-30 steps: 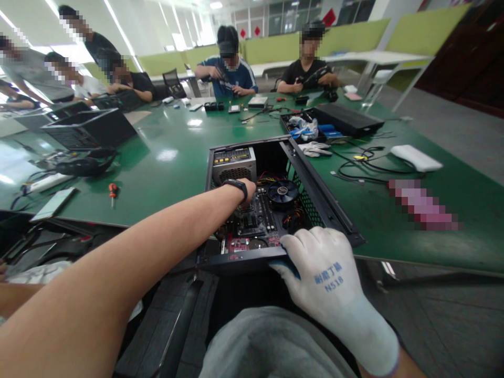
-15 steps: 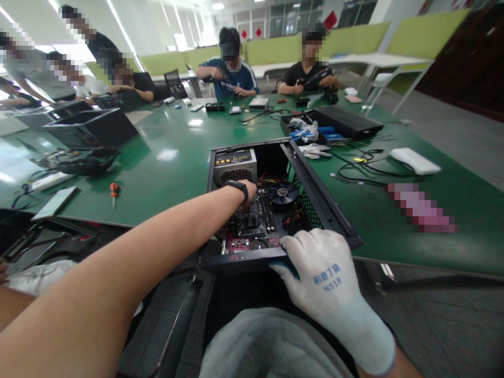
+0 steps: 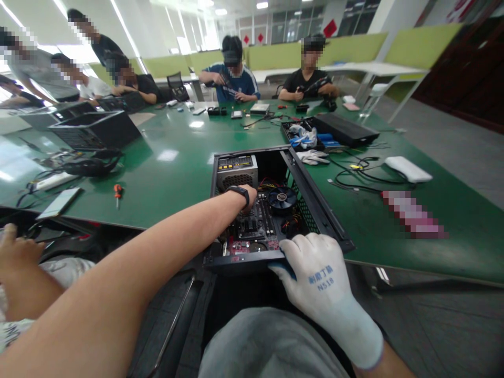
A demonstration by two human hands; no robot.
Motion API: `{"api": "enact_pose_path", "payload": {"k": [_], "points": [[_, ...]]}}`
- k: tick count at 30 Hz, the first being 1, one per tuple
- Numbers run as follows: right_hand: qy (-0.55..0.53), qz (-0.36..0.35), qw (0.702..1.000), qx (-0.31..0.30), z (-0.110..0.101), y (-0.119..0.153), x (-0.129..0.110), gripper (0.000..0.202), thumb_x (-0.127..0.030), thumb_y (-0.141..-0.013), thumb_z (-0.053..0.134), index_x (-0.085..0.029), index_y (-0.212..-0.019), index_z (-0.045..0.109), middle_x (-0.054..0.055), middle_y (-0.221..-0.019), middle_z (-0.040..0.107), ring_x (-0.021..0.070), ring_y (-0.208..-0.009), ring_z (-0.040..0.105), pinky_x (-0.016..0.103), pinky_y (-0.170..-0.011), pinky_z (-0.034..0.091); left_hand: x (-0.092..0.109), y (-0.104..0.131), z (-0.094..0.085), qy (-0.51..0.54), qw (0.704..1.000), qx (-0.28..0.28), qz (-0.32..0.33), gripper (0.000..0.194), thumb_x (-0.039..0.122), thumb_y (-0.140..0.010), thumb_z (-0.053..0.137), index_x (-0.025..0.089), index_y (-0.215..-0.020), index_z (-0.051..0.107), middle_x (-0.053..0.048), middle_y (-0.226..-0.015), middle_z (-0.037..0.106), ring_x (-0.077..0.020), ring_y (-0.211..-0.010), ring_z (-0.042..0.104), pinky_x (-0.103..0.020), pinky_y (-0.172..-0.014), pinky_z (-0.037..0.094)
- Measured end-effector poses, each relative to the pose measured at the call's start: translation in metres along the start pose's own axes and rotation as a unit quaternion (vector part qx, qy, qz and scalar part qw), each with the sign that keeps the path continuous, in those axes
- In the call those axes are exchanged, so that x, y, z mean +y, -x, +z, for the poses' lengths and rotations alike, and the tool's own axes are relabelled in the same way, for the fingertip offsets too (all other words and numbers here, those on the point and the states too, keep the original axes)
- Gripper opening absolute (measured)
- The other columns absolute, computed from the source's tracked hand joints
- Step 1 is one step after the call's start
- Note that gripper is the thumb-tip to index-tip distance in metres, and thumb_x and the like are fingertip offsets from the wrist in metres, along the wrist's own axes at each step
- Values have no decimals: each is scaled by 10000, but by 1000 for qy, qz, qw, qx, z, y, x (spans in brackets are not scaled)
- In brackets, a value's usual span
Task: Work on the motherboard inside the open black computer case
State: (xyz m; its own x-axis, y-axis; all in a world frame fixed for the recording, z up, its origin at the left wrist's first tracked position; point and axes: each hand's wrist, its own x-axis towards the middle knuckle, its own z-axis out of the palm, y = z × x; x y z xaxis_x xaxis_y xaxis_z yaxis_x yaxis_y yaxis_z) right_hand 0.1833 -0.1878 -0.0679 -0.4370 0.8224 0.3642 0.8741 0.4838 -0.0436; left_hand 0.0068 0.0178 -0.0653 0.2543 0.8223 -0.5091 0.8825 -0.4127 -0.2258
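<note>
An open black computer case (image 3: 323, 202) lies on the green table's near edge, its inside facing up. Inside it are a silver power supply (image 3: 238, 172), a round black fan (image 3: 282, 198) and a motherboard (image 3: 254, 220). My left hand (image 3: 249, 196), bare with a black wristband, reaches into the case beside the power supply, above the motherboard; its fingers are hidden. In a white glove, my right hand (image 3: 315, 268) grips the near rim of the case, its fingers over the edge and the thumb outside.
An orange screwdriver (image 3: 118, 194) lies left on the green table (image 3: 177, 181). Right of the case are cables (image 3: 354, 178), a white pouch (image 3: 408, 169) and a pink item (image 3: 413, 212). Behind stands a tray of gloves (image 3: 305, 134). Several people sit around; a person's hand (image 3: 19, 249) shows at left.
The view has shifted slightly, so the case and table sit a little lower. At the far left, a neighbouring person's hand has come into view. Both my hands keep nearly the same places on the case.
</note>
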Motion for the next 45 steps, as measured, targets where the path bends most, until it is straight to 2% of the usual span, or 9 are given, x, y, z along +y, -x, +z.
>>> {"api": "enact_pose_path", "payload": {"k": [9, 16, 20, 23, 32, 39, 45], "points": [[4, -2, 1000, 4, -3, 0, -2, 237, -428, -849, 710, -218, -946, 659, 52, -822, 605, 246, -793, 450, 376, -735, 217, -3, -4, 2, 0, 1000, 2, 1, 626, 229, -588, 890, 149, -1195, 761, -177, -1197, 743, -294, -1094, 707, -287, -911, 562], [11, -4, 1000, 2, -4, 0, -2, 260, -431, -835, 724, -210, -960, 668, 54, -834, 609, 238, -792, 440, 369, -733, 210, -1, -3, 1, -17, 1000, -4, 6, 613, 251, -613, 882, 104, -1194, 756, -194, -1183, 743, -311, -1097, 704, -304, -906, 570], [12, -1, 1000, -6, -4, 0, -2, 266, -444, -848, 706, -205, -960, 668, 58, -836, 611, 235, -798, 440, 367, -729, 203, 0, -3, 1, -17, 1000, 1, 4, 556, 243, -601, 890, 148, -1138, 783, -171, -1180, 751, -302, -1101, 703, -307, -936, 557], [16, -1, 1000, -13, -4, 0, -2, 270, -453, -859, 693, -206, -963, 664, 57, -841, 610, 236, -805, 444, 371, -727, 197, -1, -5, 2, -15, 1000, 0, 8, 563, 246, -598, 890, 140, -1141, 783, -177, -1182, 749, -306, -1093, 705, -320, -937, 560], [15, 4, 1000, -10, -3, 1, -2, 277, -472, -865, 684, -218, -971, 658, 55, -861, 609, 244, -819, 454, 380, -739, 205, -4, -11, 5, -29, 1000, 1, 9, 615, 349, -553, 926, 189, -1130, 789, -132, -1149, 766, -287, -1084, 710, -274, -922, 555], [15, 6, 1000, -8, -3, -1, -3, 276, -459, -859, 690, -211, -978, 664, 58, -865, 623, 242, -817, 461, 377, -737, 207, 3, 0, 0, -37, 999, 6, 15, 565, 300, -614, 902, 127, -1138, 780, -176, -1147, 759, -303, -1085, 707, -309, -931, 558], [21, 4, 1000, -1, -2, 0, -2, 283, -463, -852, 691, -211, -978, 666, 63, -860, 627, 246, -813, 463, 378, -737, 212, 10, 12, -7, -56, 998, -9, 14, 543, 282, -594, 906, 159, -1111, 792, -140, -1109, 774, -294, -1058, 712, -307, -939, 548]]}}
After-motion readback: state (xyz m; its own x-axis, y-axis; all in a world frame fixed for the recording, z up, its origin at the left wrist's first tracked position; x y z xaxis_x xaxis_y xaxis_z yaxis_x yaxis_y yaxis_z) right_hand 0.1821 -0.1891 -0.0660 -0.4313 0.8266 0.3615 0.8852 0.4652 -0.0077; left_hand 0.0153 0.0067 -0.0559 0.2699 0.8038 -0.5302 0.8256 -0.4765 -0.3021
